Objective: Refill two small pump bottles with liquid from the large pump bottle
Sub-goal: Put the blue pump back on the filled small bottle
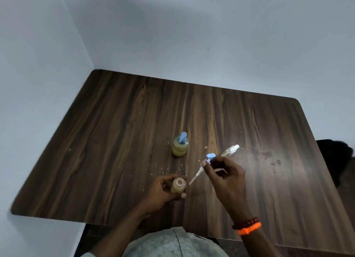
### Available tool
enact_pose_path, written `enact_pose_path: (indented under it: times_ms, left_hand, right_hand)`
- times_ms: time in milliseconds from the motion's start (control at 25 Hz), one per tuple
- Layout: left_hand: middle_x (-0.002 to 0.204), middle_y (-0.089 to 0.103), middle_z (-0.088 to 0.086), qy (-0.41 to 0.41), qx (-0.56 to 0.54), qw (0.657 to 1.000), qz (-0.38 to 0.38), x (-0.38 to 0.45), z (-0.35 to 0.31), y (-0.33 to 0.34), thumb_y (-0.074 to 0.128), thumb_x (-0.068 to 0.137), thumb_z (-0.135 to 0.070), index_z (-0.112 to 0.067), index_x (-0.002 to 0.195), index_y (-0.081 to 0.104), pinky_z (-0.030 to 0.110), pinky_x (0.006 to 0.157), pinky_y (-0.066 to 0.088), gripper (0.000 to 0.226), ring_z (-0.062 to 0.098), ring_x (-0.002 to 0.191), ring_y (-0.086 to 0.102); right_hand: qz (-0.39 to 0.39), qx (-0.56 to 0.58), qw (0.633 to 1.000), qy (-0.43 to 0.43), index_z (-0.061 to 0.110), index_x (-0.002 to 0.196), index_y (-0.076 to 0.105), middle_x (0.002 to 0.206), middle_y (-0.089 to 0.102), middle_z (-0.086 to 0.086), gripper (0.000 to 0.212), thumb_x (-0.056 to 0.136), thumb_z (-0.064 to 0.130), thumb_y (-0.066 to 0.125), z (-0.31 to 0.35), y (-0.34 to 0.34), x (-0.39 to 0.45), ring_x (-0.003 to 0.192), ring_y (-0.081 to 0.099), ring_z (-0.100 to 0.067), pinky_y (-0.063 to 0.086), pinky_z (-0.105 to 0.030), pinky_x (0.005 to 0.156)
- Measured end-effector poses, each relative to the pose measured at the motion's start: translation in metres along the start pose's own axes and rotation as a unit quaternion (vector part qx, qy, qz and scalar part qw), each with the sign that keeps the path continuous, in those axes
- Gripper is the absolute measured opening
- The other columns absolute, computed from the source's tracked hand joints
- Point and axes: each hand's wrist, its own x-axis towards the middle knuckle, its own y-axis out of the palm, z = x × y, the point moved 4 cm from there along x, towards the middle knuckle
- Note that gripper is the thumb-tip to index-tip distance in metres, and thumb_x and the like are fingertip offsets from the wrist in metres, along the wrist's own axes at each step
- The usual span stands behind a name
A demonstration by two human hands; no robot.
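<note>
My left hand (pixel 162 192) grips a small open bottle (pixel 178 184) of amber liquid, upright near the table's front middle; its neck has no cap. My right hand (pixel 224 177) holds a blue-headed pump (pixel 200 168) lifted out of the bottle, its white tube slanting down toward the bottle's mouth and ending just to the right of it. Farther back stands a round bottle (pixel 180 146) of yellow liquid with a blue pump on top. A clear bottle with a white pump (pixel 230 150) lies on its side beyond my right hand.
The dark wood table (pixel 115 141) carries small crumbs around the bottles and dark smudges (pixel 272 160) at the right. Walls close off the far and left sides. A dark object (pixel 338 156) sits past the table's right edge.
</note>
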Motion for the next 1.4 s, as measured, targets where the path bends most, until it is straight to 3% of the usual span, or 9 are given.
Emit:
enact_pose_path:
  times_ms: [240,480,600,800,1000,1160,1280,1400]
  left_hand:
    - [0.12,0.08,0.002,0.017,0.024,0.999,0.034,0.01,-0.011,0.017,0.094,0.072,-0.011,-0.019,0.12,0.076,0.049,0.103,0.059,0.053,0.025,0.115,0.074]
    - [0.118,0.08,-0.003,0.037,0.022,0.999,0.032,0.005,-0.015,0.021,0.094,0.071,-0.005,-0.036,0.111,0.079,0.05,0.104,0.058,0.052,0.024,0.114,0.074]
    - [0.119,0.08,0.001,0.049,0.022,0.998,0.04,0.001,-0.02,0.025,0.092,0.074,-0.004,-0.026,0.119,0.077,0.052,0.103,0.058,0.052,0.027,0.115,0.074]
    - [0.117,0.08,-0.014,0.095,0.022,0.994,0.046,-0.003,-0.032,0.028,0.086,0.078,0.002,-0.049,0.113,0.077,0.021,0.089,0.06,0.062,0.007,0.109,0.076]
    - [0.123,0.078,-0.008,0.092,0.018,0.995,0.04,-0.004,-0.025,0.032,0.088,0.078,-0.006,-0.045,0.119,0.075,0.039,0.098,0.061,0.058,0.015,0.115,0.074]
    - [0.121,0.079,0.001,0.066,-0.005,0.995,0.073,-0.006,-0.019,0.037,0.088,0.076,-0.019,-0.034,0.121,0.076,0.052,0.097,0.062,0.048,0.022,0.114,0.075]
    - [0.116,0.081,0.004,0.059,-0.027,0.995,0.075,-0.008,-0.019,0.039,0.087,0.076,-0.024,-0.032,0.115,0.079,0.044,0.092,0.065,0.041,0.024,0.11,0.077]
    - [0.112,0.082,0.004,0.051,-0.023,0.997,0.056,-0.01,-0.016,0.036,0.087,0.079,-0.008,-0.027,0.113,0.08,0.037,0.088,0.063,0.039,0.019,0.104,0.079]
  right_hand:
    - [-0.009,-0.01,0.992,-0.127,0.01,0.105,0.076,0.096,0.078,0.0,0.023,0.085,0.015,0.084,0.044,-0.008,-0.021,0.084,0.075,-0.016,0.062,-0.027,0.068]
    - [0.007,-0.072,0.981,-0.18,0.012,0.108,0.076,0.1,0.076,0.002,0.028,0.081,0.008,0.086,0.04,-0.009,-0.028,0.082,0.071,-0.014,0.061,-0.037,0.067]
    - [0.06,-0.081,0.982,-0.159,0.012,0.111,0.077,0.106,0.077,0.002,0.029,0.083,0.008,0.085,0.028,-0.003,-0.032,0.092,0.071,-0.015,0.061,-0.041,0.073]
    - [0.107,-0.103,0.976,-0.156,0.016,0.117,0.077,0.109,0.077,0.006,0.032,0.086,0.012,0.083,0.017,0.0,-0.04,0.097,0.069,-0.008,0.06,-0.036,0.079]
    - [0.119,-0.104,0.978,-0.133,0.021,0.116,0.076,0.108,0.076,0.009,0.031,0.087,0.015,0.083,0.015,-0.004,-0.043,0.095,0.066,-0.002,0.06,-0.033,0.079]
    - [0.107,-0.118,0.981,-0.114,0.016,0.104,0.074,0.1,0.073,0.004,0.027,0.082,0.022,0.088,0.017,-0.002,-0.045,0.091,0.067,-0.01,0.057,-0.036,0.078]
    - [0.121,-0.12,0.982,-0.079,0.017,0.118,0.067,0.114,0.07,0.004,0.048,0.079,0.033,0.09,0.021,-0.003,-0.049,0.105,0.066,-0.01,0.057,-0.029,0.087]
    - [0.143,-0.056,0.986,-0.071,0.019,0.139,0.059,0.125,0.071,0.01,0.065,0.082,0.02,0.089,0.023,-0.007,-0.052,0.119,0.066,0.001,0.054,-0.018,0.099]
